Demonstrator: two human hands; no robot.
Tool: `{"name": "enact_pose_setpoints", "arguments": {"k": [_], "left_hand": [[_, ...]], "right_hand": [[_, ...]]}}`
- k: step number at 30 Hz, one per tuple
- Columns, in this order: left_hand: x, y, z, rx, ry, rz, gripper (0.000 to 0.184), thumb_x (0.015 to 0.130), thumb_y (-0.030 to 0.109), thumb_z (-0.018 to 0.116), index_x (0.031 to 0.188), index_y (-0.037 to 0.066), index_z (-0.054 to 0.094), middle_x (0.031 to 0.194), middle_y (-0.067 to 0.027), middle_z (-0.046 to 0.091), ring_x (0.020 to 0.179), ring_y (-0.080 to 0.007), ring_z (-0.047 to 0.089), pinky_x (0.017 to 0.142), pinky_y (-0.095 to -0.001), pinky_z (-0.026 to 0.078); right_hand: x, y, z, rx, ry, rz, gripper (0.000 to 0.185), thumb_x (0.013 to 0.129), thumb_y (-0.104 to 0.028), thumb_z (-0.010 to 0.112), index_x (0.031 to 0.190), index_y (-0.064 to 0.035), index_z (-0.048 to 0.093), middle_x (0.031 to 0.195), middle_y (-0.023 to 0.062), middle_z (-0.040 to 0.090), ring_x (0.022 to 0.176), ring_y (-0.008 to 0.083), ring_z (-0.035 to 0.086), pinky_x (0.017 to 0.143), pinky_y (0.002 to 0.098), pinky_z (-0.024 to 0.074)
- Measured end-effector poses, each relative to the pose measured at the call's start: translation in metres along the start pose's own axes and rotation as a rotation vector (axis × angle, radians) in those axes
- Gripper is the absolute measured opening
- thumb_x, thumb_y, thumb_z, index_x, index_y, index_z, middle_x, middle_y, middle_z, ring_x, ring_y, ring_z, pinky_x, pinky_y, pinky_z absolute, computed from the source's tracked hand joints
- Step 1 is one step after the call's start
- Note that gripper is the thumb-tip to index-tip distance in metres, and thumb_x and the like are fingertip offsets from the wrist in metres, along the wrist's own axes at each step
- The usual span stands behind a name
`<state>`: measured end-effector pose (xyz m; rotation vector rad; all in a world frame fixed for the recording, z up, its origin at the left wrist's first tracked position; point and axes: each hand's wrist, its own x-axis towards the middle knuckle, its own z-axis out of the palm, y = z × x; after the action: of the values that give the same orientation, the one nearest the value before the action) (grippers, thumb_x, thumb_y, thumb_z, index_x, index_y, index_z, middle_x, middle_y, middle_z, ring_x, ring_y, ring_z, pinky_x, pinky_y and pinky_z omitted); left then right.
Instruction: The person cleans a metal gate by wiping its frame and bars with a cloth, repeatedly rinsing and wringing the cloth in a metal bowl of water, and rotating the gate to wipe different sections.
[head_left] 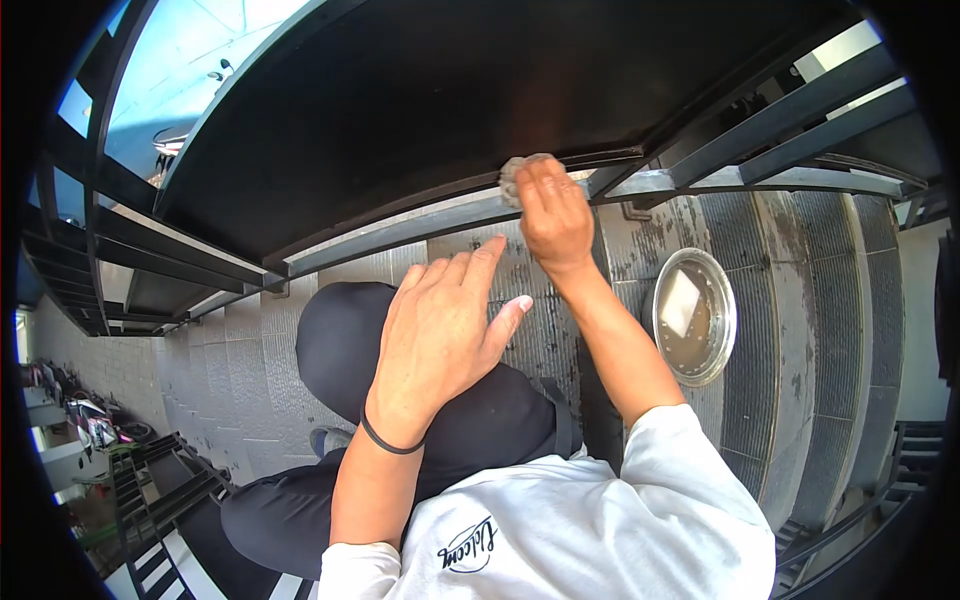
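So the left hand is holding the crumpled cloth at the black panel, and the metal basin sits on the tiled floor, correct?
Not the left hand: the head view shows the right hand holding the crumpled cloth at the black panel. The metal basin does sit on the tiled floor.

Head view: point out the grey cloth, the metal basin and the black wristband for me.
Grey cloth [512, 184]: head view, on its exposed crumpled edge.
Metal basin [731, 318]: head view, on its right-hand rim.
Black wristband [387, 445]: head view, mid-band.
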<state>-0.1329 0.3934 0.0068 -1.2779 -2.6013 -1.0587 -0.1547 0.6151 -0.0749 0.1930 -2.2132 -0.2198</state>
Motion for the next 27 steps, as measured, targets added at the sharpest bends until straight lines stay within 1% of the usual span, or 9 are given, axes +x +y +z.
{"name": "enact_pose_setpoints", "arguments": {"k": [2,3,7,9,17,22,24,26,27], "left_hand": [[-0.004,-0.002,-0.004,0.007,0.018,-0.027,0.058,0.084,0.029,0.074,0.132,0.002,0.056,0.1,-0.0135,0.069,0.091,-0.0283,0.065,0.079,-0.038,0.046],[-0.006,-0.002,-0.008,-0.002,0.022,-0.03,0.058,0.084,0.029,0.075,0.132,0.002,0.056,0.1,-0.0133,0.069,0.09,-0.0281,0.065,0.079,-0.0376,0.046],[-0.011,-0.002,-0.012,-0.027,-0.002,-0.035,0.06,0.083,0.028,0.076,0.133,0.002,0.056,0.098,-0.0124,0.068,0.086,-0.028,0.064,0.078,-0.037,0.045],[-0.009,-0.003,-0.012,-0.04,-0.001,-0.036,0.061,0.082,0.028,0.076,0.133,0.002,0.055,0.097,-0.0123,0.068,0.086,-0.028,0.063,0.078,-0.037,0.045],[-0.01,-0.007,-0.014,-0.035,-0.012,-0.043,0.064,0.083,0.03,0.074,0.136,0.001,0.052,0.094,-0.0128,0.065,0.084,-0.0278,0.06,0.079,-0.0379,0.044],[-0.021,-0.01,-0.018,-0.035,0.024,-0.05,0.063,0.084,0.03,0.073,0.135,0.0,0.052,0.094,-0.0124,0.065,0.085,-0.0274,0.061,0.08,-0.0374,0.045],[-0.025,-0.012,-0.018,-0.034,0.049,-0.034,0.063,0.084,0.031,0.073,0.135,0.0,0.053,0.093,-0.0122,0.065,0.085,-0.0271,0.061,0.08,-0.0374,0.045],[-0.029,-0.011,-0.023,-0.039,0.055,-0.034,0.062,0.083,0.031,0.073,0.134,0.0,0.054,0.093,-0.0121,0.065,0.085,-0.027,0.061,0.08,-0.0373,0.045],[-0.029,-0.013,-0.025,-0.045,0.063,-0.036,0.062,0.083,0.032,0.073,0.133,0.0,0.054,0.093,-0.0119,0.065,0.085,-0.0269,0.061,0.081,-0.0372,0.045]], "right_hand": [[-0.002,0.042,-0.018,-0.176,0.078,0.016,0.02,0.079,-0.004,0.062,0.097,0.0018,0.067,0.102,0.0118,0.068,0.104,0.0288,0.066,0.086,0.0388,0.0533],[-0.002,0.06,-0.029,-0.231,0.106,0.08,0.034,0.07,0.011,0.059,0.101,0.0003,0.068,0.103,0.0111,0.069,0.102,0.0302,0.067,0.085,0.0396,0.0545],[0.003,0.071,-0.038,-0.229,0.081,0.067,0.036,0.068,0.012,0.057,0.1,-0.002,0.067,0.102,0.0108,0.068,0.1,0.0304,0.067,0.086,0.0397,0.0544],[0.006,0.058,-0.029,-0.211,0.114,0.247,0.037,0.066,0.013,0.056,0.099,-0.0022,0.066,0.1,0.0105,0.068,0.099,0.0305,0.067,0.086,0.0398,0.0543],[0.002,-0.048,0.038,-0.08,0.142,0.201,0.024,0.073,0.005,0.061,0.095,-0.0024,0.067,0.095,0.0086,0.066,0.096,0.029,0.066,0.083,0.0385,0.0548],[0.006,-0.107,0.065,0.068,-0.012,0.142,0.023,0.079,-0.005,0.06,0.101,-0.0032,0.067,0.097,0.008,0.065,0.101,0.026,0.064,0.081,0.0352,0.052],[0.005,-0.095,0.059,0.048,-0.024,0.107,0.025,0.079,-0.008,0.06,0.103,-0.0051,0.066,0.098,0.0078,0.064,0.099,0.0248,0.062,0.08,0.0342,0.0502],[0.005,-0.064,0.041,-0.075,-0.16,0.034,0.029,0.074,-0.006,0.061,0.103,-0.0067,0.066,0.098,0.0066,0.064,0.093,0.0249,0.061,0.078,0.035,0.0493],[0.006,-0.044,0.029,-0.115,-0.1,0.043,0.031,0.071,-0.004,0.061,0.102,-0.007,0.067,0.098,0.0065,0.065,0.091,0.0253,0.061,0.078,0.0357,0.0494]]}}
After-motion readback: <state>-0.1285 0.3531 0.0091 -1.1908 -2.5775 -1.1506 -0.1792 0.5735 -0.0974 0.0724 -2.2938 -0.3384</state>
